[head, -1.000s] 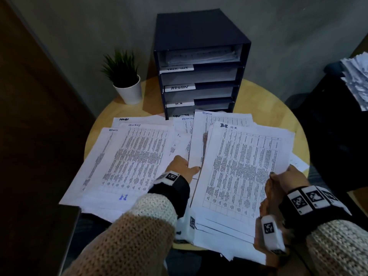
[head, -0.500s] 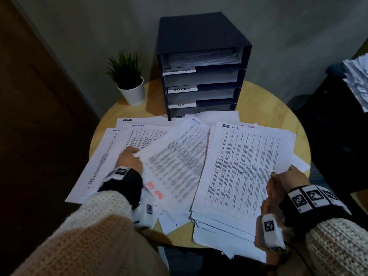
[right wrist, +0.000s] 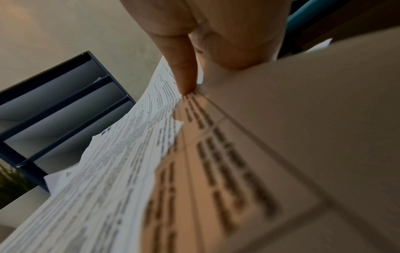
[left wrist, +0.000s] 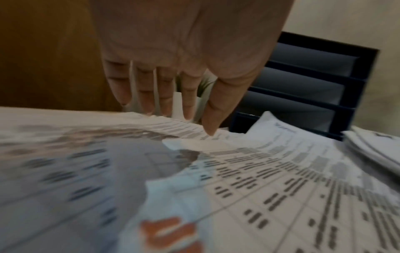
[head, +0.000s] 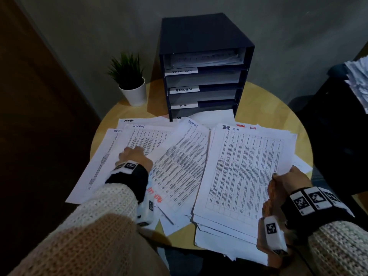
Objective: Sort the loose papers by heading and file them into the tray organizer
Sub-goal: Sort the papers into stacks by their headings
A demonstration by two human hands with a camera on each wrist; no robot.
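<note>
On the round wooden table [head: 264, 108], loose printed sheets lie fanned and overlapping across most of the near half.

Left hand [head: 135, 157] — palm down, fingers [left wrist: 149, 89] straight and only slightly apart, tips resting on the sheet headed "Security" [head: 147, 139] in the left spread. It grips nothing. Two sheets headed "Admin" poke out from under that one, at its far and left edges.

Middle: a tilted sheet headed "Admin" [head: 183, 162], its left edge running beside the left wrist, red handwriting on the near corner of the paper there.

Right hand [head: 288, 180] — pinching the right edge of the H.R stack [head: 245, 172], thumb on top, the other fingers under the paper; the right wrist view shows the thumb [right wrist: 184, 65] pressed onto the printed face with the sheets bowed upward. The stack's top sheet is marked "H.R" at its far left corner; several sheets show stepped at its near edge.

Tray organizer [head: 207, 36] — dark, upright, at the far side of the table, openings facing the person. Top slot holds papers. Labels below read, downward: one illegible, "ADMIN", "H.R". A white sheet sticks out of the lowest slot, touching the spread papers.

Small potted plant [head: 129, 76] in a white pot, just left of the organizer. Another heap of papers [head: 358, 82] off the table, far right.
</note>
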